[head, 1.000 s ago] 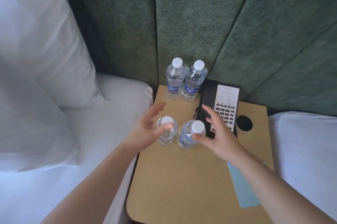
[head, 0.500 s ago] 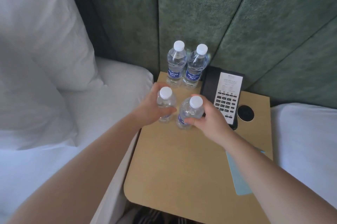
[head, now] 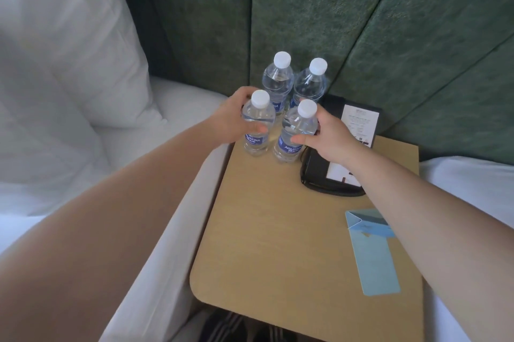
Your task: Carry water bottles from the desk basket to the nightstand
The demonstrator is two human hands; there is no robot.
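Several clear water bottles with white caps and blue labels stand upright at the back left of the tan nightstand point(head: 278, 244). My left hand point(head: 230, 119) is wrapped around the front left bottle point(head: 258, 124). My right hand point(head: 331, 137) grips the front right bottle point(head: 296, 133). Both front bottles rest on the nightstand top, close in front of the back left bottle point(head: 278, 77) and the back right bottle point(head: 311, 83), which stand against the green padded headboard. No basket is in view.
A black phone point(head: 333, 183) with a white card lies right of the bottles, partly under my right wrist. A light blue card point(head: 372, 255) lies near the right edge. White bedding and pillows point(head: 69, 63) border the nightstand on the left, more bedding on the right.
Both hands went from open beside the front bottles to closed around them, and the two bottles have shifted back toward the rear pair near the headboard.
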